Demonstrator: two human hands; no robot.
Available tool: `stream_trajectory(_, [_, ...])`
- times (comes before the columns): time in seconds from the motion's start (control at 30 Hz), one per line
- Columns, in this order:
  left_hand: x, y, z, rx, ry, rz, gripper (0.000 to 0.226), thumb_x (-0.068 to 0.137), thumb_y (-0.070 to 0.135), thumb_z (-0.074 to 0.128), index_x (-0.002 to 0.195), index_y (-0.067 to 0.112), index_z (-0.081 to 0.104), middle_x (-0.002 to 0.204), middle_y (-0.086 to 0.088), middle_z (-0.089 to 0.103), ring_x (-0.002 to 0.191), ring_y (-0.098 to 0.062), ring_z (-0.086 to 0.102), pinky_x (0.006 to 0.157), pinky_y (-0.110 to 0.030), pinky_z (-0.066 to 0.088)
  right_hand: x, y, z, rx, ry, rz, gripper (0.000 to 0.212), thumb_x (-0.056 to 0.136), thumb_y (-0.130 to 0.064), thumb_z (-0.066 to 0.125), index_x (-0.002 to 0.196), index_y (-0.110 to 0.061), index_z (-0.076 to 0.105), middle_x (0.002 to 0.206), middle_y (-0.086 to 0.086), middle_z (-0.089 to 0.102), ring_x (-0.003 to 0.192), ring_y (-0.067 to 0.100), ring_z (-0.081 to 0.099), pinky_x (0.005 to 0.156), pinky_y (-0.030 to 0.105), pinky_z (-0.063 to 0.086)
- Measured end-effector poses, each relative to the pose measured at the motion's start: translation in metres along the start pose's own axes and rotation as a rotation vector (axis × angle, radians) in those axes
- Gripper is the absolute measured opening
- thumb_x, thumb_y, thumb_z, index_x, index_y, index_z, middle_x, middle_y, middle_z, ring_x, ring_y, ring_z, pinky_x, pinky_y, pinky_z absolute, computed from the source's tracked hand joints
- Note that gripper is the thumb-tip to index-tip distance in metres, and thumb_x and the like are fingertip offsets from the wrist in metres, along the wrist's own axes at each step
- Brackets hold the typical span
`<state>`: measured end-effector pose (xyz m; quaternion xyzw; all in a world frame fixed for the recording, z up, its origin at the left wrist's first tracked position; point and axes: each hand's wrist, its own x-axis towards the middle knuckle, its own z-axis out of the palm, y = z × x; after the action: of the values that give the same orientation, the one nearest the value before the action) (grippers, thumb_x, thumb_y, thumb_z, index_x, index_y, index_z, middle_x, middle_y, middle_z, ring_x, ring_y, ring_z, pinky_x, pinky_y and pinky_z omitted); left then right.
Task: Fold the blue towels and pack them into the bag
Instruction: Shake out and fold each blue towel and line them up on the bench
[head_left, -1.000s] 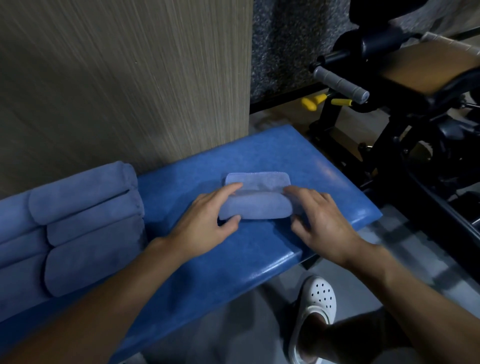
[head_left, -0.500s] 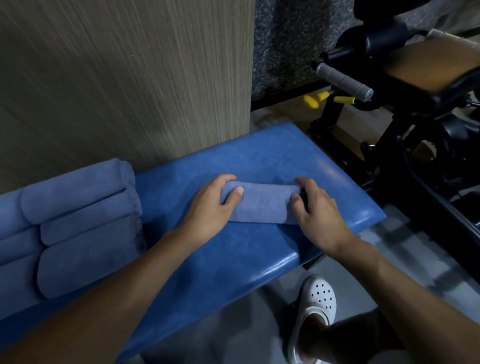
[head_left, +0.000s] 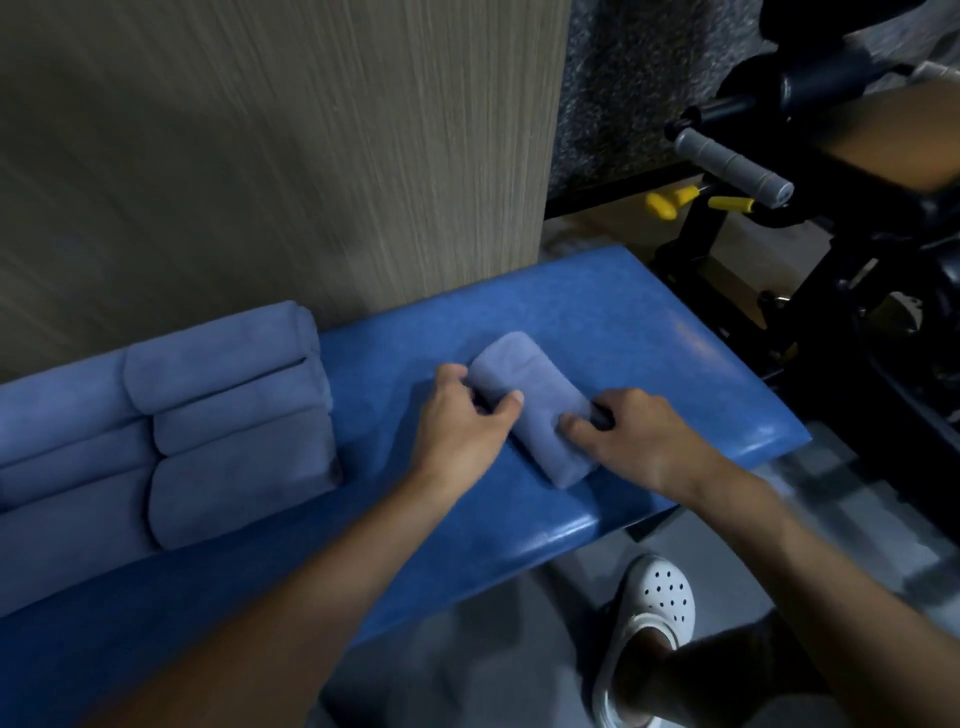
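Listing by size: blue padded bench (head_left: 597, 312), front edge near your work; stack of folded towels (head_left: 234, 415) at its left, well apart; one folded blue towel (head_left: 540, 387) lying slantwise mid-bench; your left hand (head_left: 462, 421) and right hand (head_left: 644, 441), each curled round an end. Risk: loosen either grip and the fold likely springs open. Bag: not in view.

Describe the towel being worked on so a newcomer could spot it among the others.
Find the long blue padded bench against the wood-grain wall. Near its right end lies one small folded light-blue towel, angled diagonally, gripped by the left hand and right hand. Unlike the stacked rolled blue towels at the bench's left, it sits alone and is the only one held.
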<state>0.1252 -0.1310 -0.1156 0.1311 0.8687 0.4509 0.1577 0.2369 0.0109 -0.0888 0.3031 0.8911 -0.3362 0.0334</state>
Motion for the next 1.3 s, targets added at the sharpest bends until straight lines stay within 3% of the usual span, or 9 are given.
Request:
stream_trajectory(0.13, [-0.015, 0.009, 0.002, -0.210, -0.096, -0.173, 0.041, 0.083, 0.033, 0.075, 0.093, 0.021, 0.037, 0.083, 0.012, 0.052, 0.081, -0.003, 0.060, 0.061, -0.008, 0.044, -0.006, -0.026, 0.013, 0.100, -0.114, 0.110, 0.040, 0.083, -0.047, 0.066, 0.066, -0.014, 0.051, 0.063, -0.003, 0.051, 0.056, 0.010, 0.046, 0.049, 0.021, 0.033])
stream_trajectory(0.27, [-0.019, 0.017, -0.015, -0.493, -0.206, -0.391, 0.073, 0.057, 0.054, 0.081, 0.105, 0.006, 0.052, 0.106, -0.011, 0.070, 0.091, -0.024, 0.071, 0.085, -0.039, 0.058, -0.020, -0.041, 0.020, 0.484, -0.139, 0.160, 0.028, 0.082, -0.034, 0.068, 0.071, -0.010, 0.057, 0.059, 0.002, 0.054, 0.055, 0.016, 0.050, 0.050, 0.027, 0.036])
stream_trajectory(0.37, [-0.030, 0.021, -0.037, -0.664, -0.312, -0.466, 0.050, 0.078, 0.038, 0.079, 0.110, 0.006, 0.059, 0.098, -0.015, 0.074, 0.087, -0.030, 0.073, 0.083, -0.046, 0.059, -0.034, -0.047, 0.024, 0.792, -0.218, 0.178, 0.035, 0.085, -0.030, 0.068, 0.098, 0.002, 0.062, 0.072, 0.009, 0.056, 0.062, 0.017, 0.047, 0.052, 0.028, 0.033])
stream_trajectory(0.6, [-0.051, 0.017, -0.112, -0.675, -0.301, -0.280, 0.044, 0.080, 0.019, 0.078, 0.116, -0.001, 0.061, 0.099, -0.017, 0.074, 0.090, -0.031, 0.073, 0.076, -0.043, 0.060, -0.058, -0.098, 0.043, 0.923, -0.338, 0.056, 0.075, 0.065, -0.043, 0.086, 0.123, -0.008, 0.055, 0.099, 0.008, 0.071, 0.087, 0.021, 0.063, 0.068, 0.032, 0.042])
stream_trajectory(0.7, [-0.056, 0.001, -0.163, -0.543, -0.371, -0.183, 0.039, 0.084, 0.017, 0.075, 0.118, 0.001, 0.063, 0.106, -0.015, 0.073, 0.097, -0.028, 0.071, 0.080, -0.037, 0.058, -0.056, -0.137, 0.049, 1.058, -0.374, 0.081, 0.095, 0.055, -0.051, 0.089, 0.132, -0.013, 0.048, 0.105, 0.005, 0.072, 0.098, 0.026, 0.066, 0.078, 0.037, 0.046])
stream_trajectory(0.83, [-0.066, -0.027, -0.236, -0.319, -0.440, -0.074, 0.044, 0.082, 0.024, 0.078, 0.121, 0.011, 0.061, 0.114, -0.005, 0.071, 0.109, -0.017, 0.066, 0.093, -0.033, 0.054, -0.066, -0.193, 0.069, 0.989, -0.580, 0.050, 0.038, 0.079, -0.032, 0.075, 0.110, -0.013, 0.061, 0.087, 0.004, 0.068, 0.084, 0.023, 0.063, 0.080, 0.037, 0.042])
stream_trajectory(1.03, [-0.075, -0.066, -0.330, -0.130, -0.396, -0.095, 0.039, 0.083, 0.038, 0.075, 0.116, 0.021, 0.064, 0.111, 0.006, 0.071, 0.105, -0.006, 0.066, 0.091, -0.025, 0.051, -0.077, -0.266, 0.128, 1.086, -0.660, 0.135, 0.020, 0.082, -0.017, 0.072, 0.101, -0.017, 0.065, 0.076, 0.000, 0.068, 0.070, 0.018, 0.064, 0.067, 0.031, 0.050])
stream_trajectory(1.17, [-0.077, -0.107, -0.350, 0.138, -0.021, 0.096, 0.043, 0.086, 0.039, 0.072, 0.117, 0.015, 0.056, 0.109, 0.000, 0.062, 0.085, 0.002, 0.056, 0.079, -0.011, 0.043, -0.077, -0.305, 0.165, 1.315, -0.609, 0.295, 0.010, 0.086, -0.005, 0.067, 0.095, -0.009, 0.065, 0.075, 0.006, 0.069, 0.076, 0.021, 0.064, 0.063, 0.031, 0.057])
stream_trajectory(1.3, [-0.084, -0.145, -0.359, 0.711, 0.294, 0.415, 0.055, 0.082, 0.050, 0.050, 0.128, 0.021, 0.055, 0.123, 0.002, 0.057, 0.110, -0.020, 0.055, 0.087, -0.042, 0.046, -0.070, -0.338, 0.202, 1.443, -0.430, 0.390, 0.020, 0.088, -0.003, 0.065, 0.108, 0.002, 0.064, 0.101, 0.019, 0.069, 0.084, 0.029, 0.065, 0.053, 0.032, 0.059])
